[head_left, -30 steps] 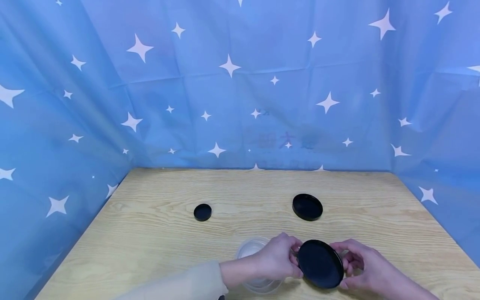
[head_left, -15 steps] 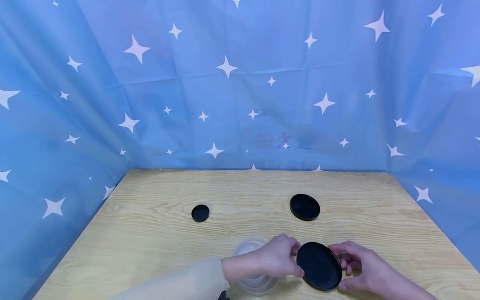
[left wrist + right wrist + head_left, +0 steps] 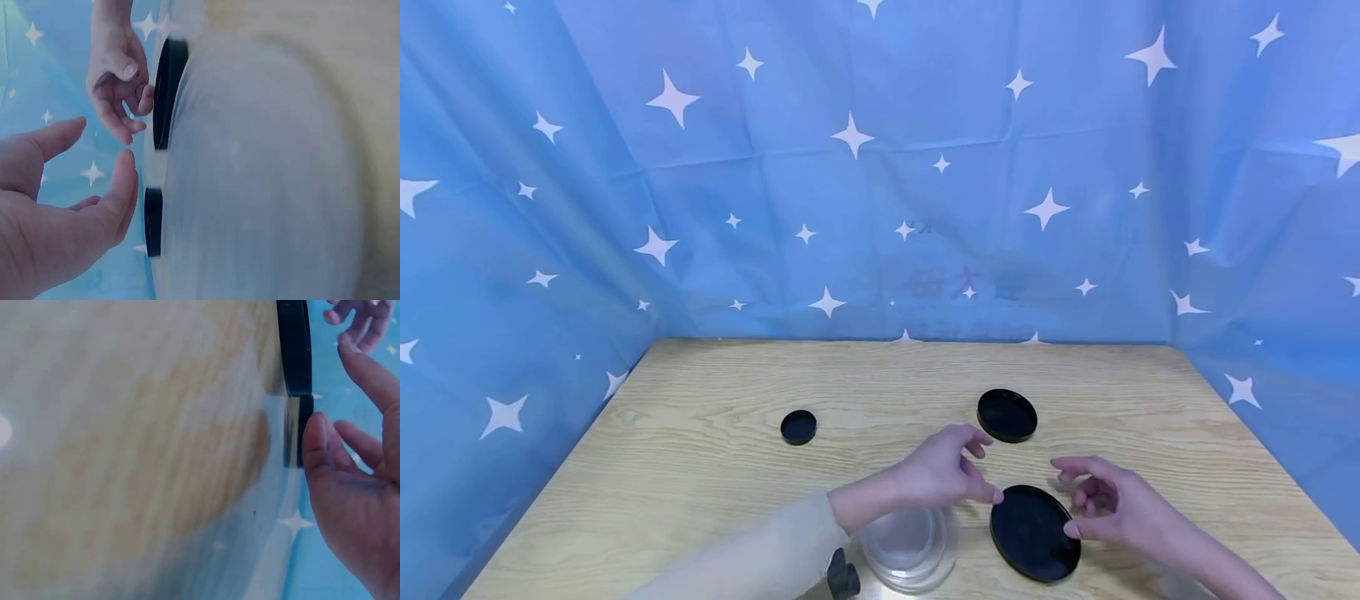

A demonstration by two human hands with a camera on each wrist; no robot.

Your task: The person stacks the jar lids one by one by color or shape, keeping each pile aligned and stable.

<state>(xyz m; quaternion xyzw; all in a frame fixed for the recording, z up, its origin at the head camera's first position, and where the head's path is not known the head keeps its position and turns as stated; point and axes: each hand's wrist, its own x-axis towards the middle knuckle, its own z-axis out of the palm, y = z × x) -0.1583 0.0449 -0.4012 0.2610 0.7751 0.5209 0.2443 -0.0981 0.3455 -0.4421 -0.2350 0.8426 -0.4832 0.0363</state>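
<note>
A large round black lid (image 3: 1034,535) lies on the table with its hollow side up, between my two hands. To its upper left, my left hand (image 3: 934,468) hovers with thumb and fingers apart and nothing between them. My right hand (image 3: 1123,510) is raised at the lid's right, its fingers loosely bent and holding nothing; its thumb overlaps the rim in the head view, and contact there is unclear. Below my left forearm stand clear round plastic containers (image 3: 910,554), apparently nested. One translucent container (image 3: 262,169) fills much of the left wrist view.
A medium black lid (image 3: 1007,415) lies farther back, beyond my hands. Off to the left is a small black lid (image 3: 798,427). The wooden table (image 3: 715,483) is bordered by a blue star-patterned curtain (image 3: 790,192) at the back and both sides.
Both hands have let go of the large black lid, which now rests on the table. My left hand has lifted up and away, uncovering more of the clear containers; the right has opened slightly.
</note>
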